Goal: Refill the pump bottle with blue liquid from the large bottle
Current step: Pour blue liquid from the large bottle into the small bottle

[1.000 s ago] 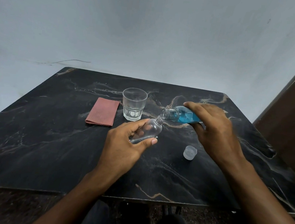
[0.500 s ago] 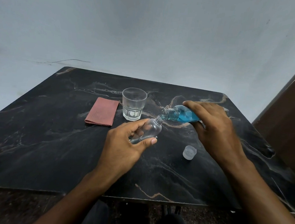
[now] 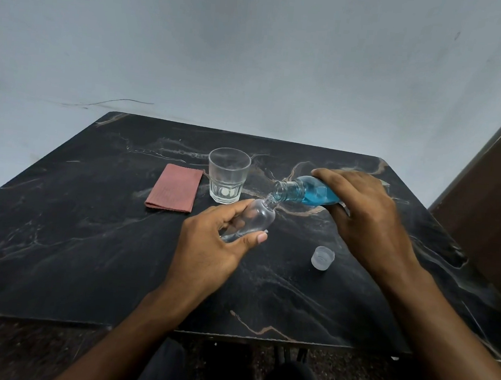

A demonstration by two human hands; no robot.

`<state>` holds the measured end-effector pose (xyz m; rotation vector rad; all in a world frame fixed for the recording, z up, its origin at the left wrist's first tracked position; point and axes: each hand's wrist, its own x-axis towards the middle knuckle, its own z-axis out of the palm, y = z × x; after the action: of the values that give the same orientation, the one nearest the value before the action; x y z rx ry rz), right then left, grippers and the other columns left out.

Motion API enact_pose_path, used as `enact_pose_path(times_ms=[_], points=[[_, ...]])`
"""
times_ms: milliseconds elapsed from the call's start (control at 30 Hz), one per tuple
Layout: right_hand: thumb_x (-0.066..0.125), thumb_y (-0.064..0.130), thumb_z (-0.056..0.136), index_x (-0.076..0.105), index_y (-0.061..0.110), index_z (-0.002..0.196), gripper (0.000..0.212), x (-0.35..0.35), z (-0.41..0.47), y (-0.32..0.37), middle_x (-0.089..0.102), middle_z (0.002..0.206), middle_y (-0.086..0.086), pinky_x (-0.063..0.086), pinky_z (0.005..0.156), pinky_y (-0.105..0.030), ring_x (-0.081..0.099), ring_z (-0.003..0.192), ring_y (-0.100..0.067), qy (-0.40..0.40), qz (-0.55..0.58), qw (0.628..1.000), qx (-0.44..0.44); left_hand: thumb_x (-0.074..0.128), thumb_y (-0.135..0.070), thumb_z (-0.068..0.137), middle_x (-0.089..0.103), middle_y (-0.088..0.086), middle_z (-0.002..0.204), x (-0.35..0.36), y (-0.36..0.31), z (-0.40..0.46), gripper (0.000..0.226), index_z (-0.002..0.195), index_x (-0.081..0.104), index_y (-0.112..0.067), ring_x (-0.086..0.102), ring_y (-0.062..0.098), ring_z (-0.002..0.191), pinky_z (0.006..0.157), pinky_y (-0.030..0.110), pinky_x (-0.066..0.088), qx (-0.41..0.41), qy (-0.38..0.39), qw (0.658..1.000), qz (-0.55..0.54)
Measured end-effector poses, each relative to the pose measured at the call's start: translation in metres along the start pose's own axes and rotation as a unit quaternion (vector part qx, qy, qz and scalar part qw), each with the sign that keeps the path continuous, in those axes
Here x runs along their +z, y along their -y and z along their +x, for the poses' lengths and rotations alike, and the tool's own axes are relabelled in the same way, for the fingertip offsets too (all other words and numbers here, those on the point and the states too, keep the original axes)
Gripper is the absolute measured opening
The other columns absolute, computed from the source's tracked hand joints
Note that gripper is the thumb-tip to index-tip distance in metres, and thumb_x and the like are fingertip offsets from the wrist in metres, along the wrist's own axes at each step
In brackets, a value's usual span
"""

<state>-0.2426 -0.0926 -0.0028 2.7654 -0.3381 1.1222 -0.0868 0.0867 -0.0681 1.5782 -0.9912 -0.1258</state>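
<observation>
My left hand (image 3: 208, 246) grips a small clear bottle (image 3: 256, 217), tilted with its open neck pointing up and to the right. It has no pump on it and looks nearly empty. My right hand (image 3: 368, 218) holds the large bottle (image 3: 309, 193) of blue liquid almost on its side. That bottle's open mouth sits just above the small bottle's neck, touching or nearly so. The blue liquid lies in the body, short of the mouth. A clear cap (image 3: 322, 258) rests on the table below my right hand.
An empty glass tumbler (image 3: 228, 174) stands behind the small bottle. A folded reddish cloth (image 3: 175, 187) lies to its left. The black marble table (image 3: 72, 235) ends at a near edge by my knees. A brown panel (image 3: 494, 196) stands at the right.
The large bottle has shifted very slightly left toward the small bottle's neck. Both hands otherwise hold still.
</observation>
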Motion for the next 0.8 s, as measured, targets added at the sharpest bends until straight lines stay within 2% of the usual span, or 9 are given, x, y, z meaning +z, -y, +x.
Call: enact_pose_path(times_ms=[233, 533, 700, 800], points=[[0.076, 0.004, 0.084, 0.064, 0.008, 0.127, 0.045, 0.0001, -0.0002, -0.0002, 0.070, 0.119, -0.007, 0.047, 0.097, -0.041, 0.062, 0.110, -0.025, -0.002, 0.002, 1.000, -0.004, 0.089, -0.023, 0.074, 0.073, -0.020, 0.110, -0.0011, -0.0014, 0.0005, 0.062, 0.132, 0.066, -0.031, 0.069, -0.002, 0.101, 0.085, 0.005, 0.049, 0.000, 0.001, 1.000, 0.016], [0.076, 0.004, 0.084, 0.064, 0.008, 0.128, 0.046, 0.0000, 0.0009, -0.0004, 0.070, 0.120, -0.008, 0.047, 0.096, -0.042, 0.062, 0.109, -0.027, 0.002, -0.005, 1.000, -0.005, 0.088, -0.022, 0.075, 0.070, -0.025, 0.108, -0.0018, -0.0020, 0.0011, 0.063, 0.133, 0.066, -0.030, 0.067, -0.007, 0.102, 0.085, 0.003, 0.048, 0.004, 0.005, 1.000, 0.017], [0.076, 0.001, 0.083, 0.065, 0.008, 0.126, 0.044, -0.0013, 0.0024, -0.0002, 0.070, 0.118, -0.008, 0.046, 0.095, -0.041, 0.062, 0.107, -0.028, -0.002, -0.001, 1.000, -0.006, 0.089, -0.020, 0.074, 0.071, -0.024, 0.108, -0.0018, -0.0012, 0.0013, 0.062, 0.132, 0.068, -0.028, 0.070, -0.004, 0.102, 0.086, 0.004, 0.049, 0.005, -0.001, 1.000, 0.006], [0.076, 0.001, 0.083, 0.065, 0.008, 0.125, 0.044, -0.0022, 0.0023, 0.0000, 0.070, 0.118, -0.008, 0.045, 0.095, -0.040, 0.062, 0.107, -0.027, -0.002, -0.002, 1.000, -0.005, 0.089, -0.020, 0.074, 0.070, -0.027, 0.106, -0.0017, -0.0025, 0.0018, 0.063, 0.130, 0.065, -0.033, 0.068, -0.008, 0.102, 0.085, 0.003, 0.048, 0.010, -0.002, 1.000, 0.005]])
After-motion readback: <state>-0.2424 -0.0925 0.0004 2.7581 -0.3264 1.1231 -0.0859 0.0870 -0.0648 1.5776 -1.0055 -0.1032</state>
